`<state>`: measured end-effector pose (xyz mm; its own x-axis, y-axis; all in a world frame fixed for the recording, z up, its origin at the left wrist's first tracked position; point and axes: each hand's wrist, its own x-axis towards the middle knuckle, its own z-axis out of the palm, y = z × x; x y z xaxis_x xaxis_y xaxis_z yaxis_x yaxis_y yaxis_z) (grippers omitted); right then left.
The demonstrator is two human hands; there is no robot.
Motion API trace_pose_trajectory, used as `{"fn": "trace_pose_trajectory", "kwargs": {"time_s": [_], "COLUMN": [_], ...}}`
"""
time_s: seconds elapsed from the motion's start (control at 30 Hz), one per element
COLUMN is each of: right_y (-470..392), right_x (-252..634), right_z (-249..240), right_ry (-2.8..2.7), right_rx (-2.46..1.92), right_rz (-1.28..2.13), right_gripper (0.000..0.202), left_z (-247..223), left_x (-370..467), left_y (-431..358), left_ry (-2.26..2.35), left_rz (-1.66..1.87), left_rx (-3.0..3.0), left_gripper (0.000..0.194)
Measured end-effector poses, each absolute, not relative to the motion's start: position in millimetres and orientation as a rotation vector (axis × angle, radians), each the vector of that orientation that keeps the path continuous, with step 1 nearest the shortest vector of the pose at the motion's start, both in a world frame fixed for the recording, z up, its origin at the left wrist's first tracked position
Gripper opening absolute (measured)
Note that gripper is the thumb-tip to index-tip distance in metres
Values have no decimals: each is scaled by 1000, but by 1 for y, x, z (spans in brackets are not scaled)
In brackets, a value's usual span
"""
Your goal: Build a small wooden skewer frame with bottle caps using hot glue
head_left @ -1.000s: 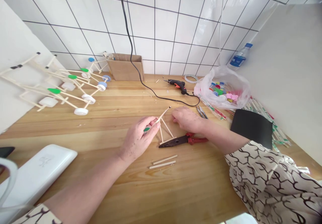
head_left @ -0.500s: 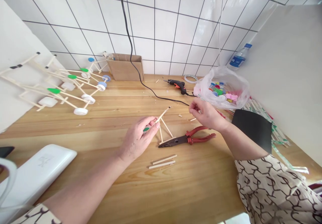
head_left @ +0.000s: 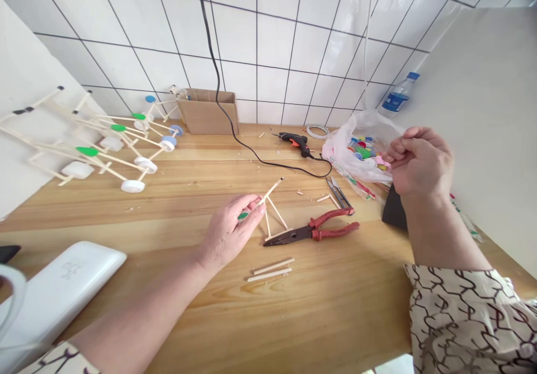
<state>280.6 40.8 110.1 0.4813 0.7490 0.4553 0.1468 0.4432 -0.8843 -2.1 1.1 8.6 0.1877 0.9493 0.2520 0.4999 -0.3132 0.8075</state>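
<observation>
A pale wooden table (head_left: 335, 301) forms a craft workspace. Red-handled dark metal pliers (head_left: 299, 234) and a black glue gun (head_left: 297, 140) show it.

the head camera looks down from close above the table (head_left: 335, 301) towards the wall (head_left: 276, 38).

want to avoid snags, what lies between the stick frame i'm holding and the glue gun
In the head view, the black cord runs between the stick frame and the glue gun.

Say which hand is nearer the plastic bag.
Right. The right hand overlaps the plastic bag at its right edge in view; the left hand is farther off, to its lower left.
</observation>
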Motion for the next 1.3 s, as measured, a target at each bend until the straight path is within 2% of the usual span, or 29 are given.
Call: {"fn": "trace_pose_trajectory", "kwargs": {"time_s": [0.13, 0.5, 0.77, 1.3], "right_y": [47, 53, 51, 49], "right_x": [307, 319, 305, 289], "right_z": [102, 78, 55, 51], "right_ry": [-933, -1136, -1614, -2257], "right_rx": [-964, -1231, -1476, -1873], "right_rz": [473, 267, 565, 642], "right_gripper": [20, 7, 13, 9], "left_z": [7, 6, 5, 4], "left_x": [-3, -3, -3, -3], "left_y": [1, 1, 3, 2], "left_ry": [1355, 1343, 1334, 1342], "left_rz": [1020, 1034, 1034, 1039], "left_rx": [1905, 1915, 1902, 1881], "left_gripper": [31, 31, 32, 32]}}
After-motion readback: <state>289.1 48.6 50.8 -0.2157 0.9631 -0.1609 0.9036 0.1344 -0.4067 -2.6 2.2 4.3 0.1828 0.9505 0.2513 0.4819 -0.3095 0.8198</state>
